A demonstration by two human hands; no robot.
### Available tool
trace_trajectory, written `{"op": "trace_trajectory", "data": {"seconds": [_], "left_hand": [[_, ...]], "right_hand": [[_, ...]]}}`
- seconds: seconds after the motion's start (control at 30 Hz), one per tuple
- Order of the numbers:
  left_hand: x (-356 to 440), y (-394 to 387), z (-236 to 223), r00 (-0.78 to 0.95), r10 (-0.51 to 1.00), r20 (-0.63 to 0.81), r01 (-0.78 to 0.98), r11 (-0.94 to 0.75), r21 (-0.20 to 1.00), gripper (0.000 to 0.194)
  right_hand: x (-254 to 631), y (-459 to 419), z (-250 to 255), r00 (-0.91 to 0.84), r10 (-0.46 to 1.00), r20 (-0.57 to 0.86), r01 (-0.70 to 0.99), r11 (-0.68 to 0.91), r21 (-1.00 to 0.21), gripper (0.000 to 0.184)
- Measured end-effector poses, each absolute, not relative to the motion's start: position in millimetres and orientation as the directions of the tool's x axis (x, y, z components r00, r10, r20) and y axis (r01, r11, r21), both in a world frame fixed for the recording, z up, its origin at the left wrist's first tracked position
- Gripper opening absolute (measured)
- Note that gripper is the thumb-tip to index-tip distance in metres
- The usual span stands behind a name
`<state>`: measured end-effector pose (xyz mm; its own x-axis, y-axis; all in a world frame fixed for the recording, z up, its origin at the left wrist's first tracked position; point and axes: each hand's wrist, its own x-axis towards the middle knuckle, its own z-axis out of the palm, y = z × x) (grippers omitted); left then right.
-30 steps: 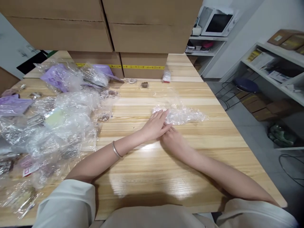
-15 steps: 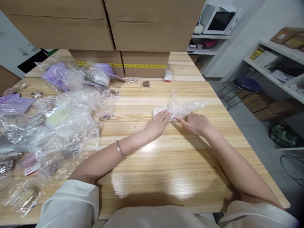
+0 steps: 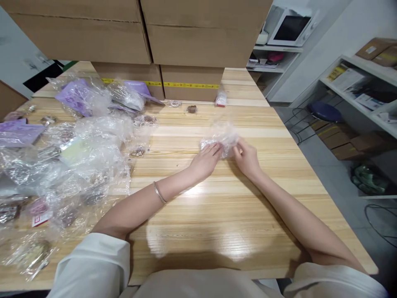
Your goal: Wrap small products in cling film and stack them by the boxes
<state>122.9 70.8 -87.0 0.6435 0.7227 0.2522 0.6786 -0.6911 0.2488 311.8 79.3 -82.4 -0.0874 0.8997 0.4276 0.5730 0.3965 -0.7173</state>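
The left hand point(image 3: 207, 161) lies flat, its fingers straight and close together, pressing on the near left part of the wrap point(image 3: 226, 133); it is open and grips nothing. The right hand point(image 3: 247, 158) is bent, thumb and fingers drawn together on the wrap's right edge, which they pinch; the fingertips are blurred. The wrap, clear and crumpled, lies on the table point(image 3: 217, 223) in front of the person, between the 2 hands and a little beyond them. What is inside it, I cannot tell

A bracelet point(image 3: 159, 193) circles the left forearm. Well to the left spreads a pile point(image 3: 102, 134) of clear bags, with purple packets point(image 3: 74, 97) among them. Beyond the wrap, near the boxes point(image 3: 198, 45), sit a small brown piece point(image 3: 192, 109) and a clear packet with a red end point(image 3: 221, 99). Past the table, to the right, are a microwave point(image 3: 291, 28) and a blue stool point(image 3: 324, 111)
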Motion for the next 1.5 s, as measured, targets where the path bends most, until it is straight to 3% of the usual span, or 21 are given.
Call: {"op": "trace_trajectory", "data": {"seconds": [0.13,0.23,0.33,0.4,0.47,0.53,0.6,0.67,0.77,0.87,0.93,1.07,1.17,1.3,1.4,1.5], "left_hand": [[123,76,-88,0.635,0.739,0.226,0.698,-0.674,0.243,0.032],[117,76,-82,0.663,0.706,0.251,0.672,-0.708,0.216,0.029],[106,74,-71,0.657,0.646,0.39,0.592,-0.761,0.265,0.02],[98,77,-63,0.535,0.677,0.506,0.568,-0.731,0.378,0.013],[91,85,-59,0.295,0.778,0.554,0.58,-0.607,0.543,0.01],[85,99,-58,0.028,0.888,0.458,0.552,-0.396,0.734,0.012],[81,114,-61,-0.102,0.968,0.229,0.424,-0.166,0.89,0.03],[78,125,-64,-0.058,0.998,0.024,0.271,-0.008,0.963,0.047],[76,134,-67,0.093,0.994,-0.05,0.108,0.039,0.993,0.062],[78,133,-68,0.226,0.973,0.045,0.016,-0.05,0.999,0.071],[80,128,-65,0.344,0.921,0.183,0.027,-0.204,0.979,0.066],[84,108,-51,0.56,0.723,0.406,0.168,-0.579,0.798,0.053],[88,91,-44,0.692,0.604,0.396,0.211,-0.694,0.689,0.06],[88,80,-43,0.698,0.638,0.326,0.135,-0.564,0.815,0.073],[89,81,-46,0.595,0.763,0.255,0.094,-0.381,0.92,0.056],[91,84,-50,0.558,0.809,0.181,0.233,-0.363,0.902,0.043]], "right_hand": [[303,77,-86,-0.499,0.739,0.454,0.591,0.673,-0.445,0.047],[306,77,-84,-0.619,0.671,0.407,0.568,0.741,-0.358,0.049],[309,74,-78,-0.684,0.643,0.346,0.556,0.766,-0.323,0.053],[310,71,-75,-0.703,0.632,0.326,0.56,0.775,-0.293,0.052],[310,69,-74,-0.714,0.624,0.317,0.565,0.781,-0.267,0.049],[309,68,-74,-0.721,0.618,0.313,0.558,0.786,-0.267,0.05],[309,67,-73,-0.736,0.605,0.304,0.535,0.794,-0.288,0.051],[308,67,-72,-0.753,0.587,0.297,0.505,0.805,-0.311,0.051],[307,66,-71,-0.775,0.558,0.297,0.467,0.822,-0.326,0.048],[305,65,-71,-0.772,0.56,0.3,0.468,0.821,-0.327,0.045],[304,66,-73,-0.754,0.583,0.301,0.483,0.804,-0.348,0.043],[302,68,-78,-0.714,0.637,0.292,0.512,0.759,-0.402,0.039],[301,69,-79,-0.688,0.677,0.26,0.537,0.717,-0.445,0.039],[300,69,-80,-0.672,0.684,0.283,0.486,0.696,-0.528,0.037],[301,71,-80,-0.639,0.695,0.331,0.397,0.666,-0.631,0.032],[302,75,-83,-0.506,0.803,0.316,0.334,0.52,-0.786,0.029]]}}
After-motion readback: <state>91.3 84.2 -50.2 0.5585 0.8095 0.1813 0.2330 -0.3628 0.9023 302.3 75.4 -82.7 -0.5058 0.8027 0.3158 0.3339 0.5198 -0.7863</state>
